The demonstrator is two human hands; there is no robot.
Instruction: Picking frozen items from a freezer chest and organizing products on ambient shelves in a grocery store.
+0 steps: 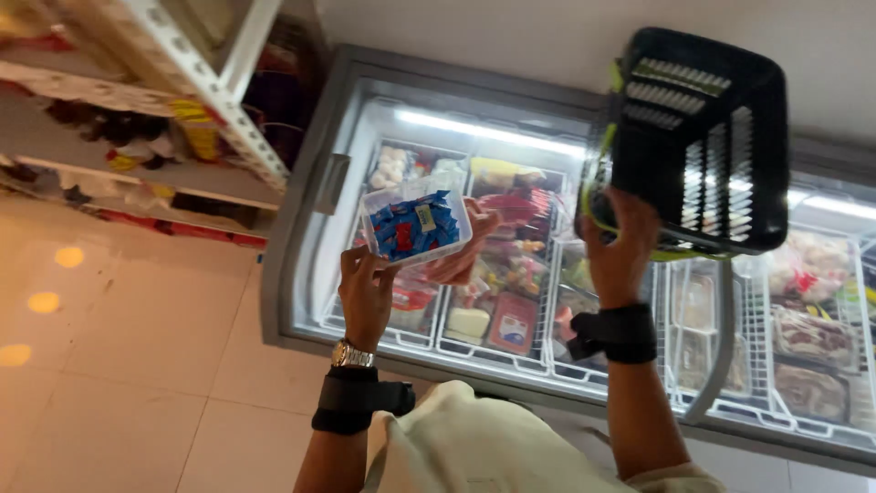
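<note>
My left hand (367,294) holds a clear plastic tray (415,226) of small blue and red wrapped items up in front of a glass-topped chest freezer (301,274). The tray is tilted toward me, gripped at its lower left edge. My right hand (622,246) grips the rim of a black plastic shopping basket (703,137) with a green handle, raised above the freezer's middle. Both wrists wear black straps, and the left also has a metal watch.
The freezer holds wire compartments (511,310) of packaged frozen food under its sliding glass lid. A white metal shelf rack (219,100) with goods stands at the upper left. Pale floor tiles (119,365) lie to the left of the freezer.
</note>
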